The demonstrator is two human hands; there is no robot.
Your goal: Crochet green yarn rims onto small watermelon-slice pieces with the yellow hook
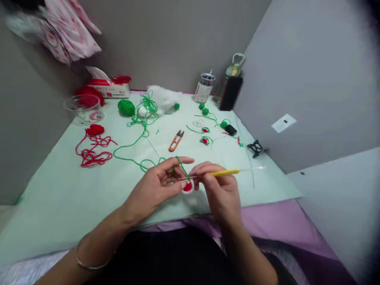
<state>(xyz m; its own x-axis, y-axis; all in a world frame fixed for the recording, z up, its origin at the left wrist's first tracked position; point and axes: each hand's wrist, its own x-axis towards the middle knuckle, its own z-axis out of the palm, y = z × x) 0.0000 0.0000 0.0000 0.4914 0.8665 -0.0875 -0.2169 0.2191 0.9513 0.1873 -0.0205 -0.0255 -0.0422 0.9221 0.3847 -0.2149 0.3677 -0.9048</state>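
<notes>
My left hand (162, 180) pinches a small round crochet piece (188, 187), red in the middle with a white rim. Green yarn (183, 166) passes over my raised left index finger and down to the top of that piece. In my right hand (219, 186) is a crochet hook (225, 173) with a yellow handle, gripped like a pen. Its thin metal shaft points left and meets the green yarn at the edge of the piece. Beyond my hands lie orange-handled thread snips (176, 141), blades pointing away.
A red yarn tangle (96, 156) and a clear plastic tub (84, 109) are at the left. Behind are a green yarn ball (126, 107), white stuffing (164, 99) and a tissue box (109, 89). Small crocheted bits (205, 140), a can (204, 88) and a phone (231, 93) stand or lie at right.
</notes>
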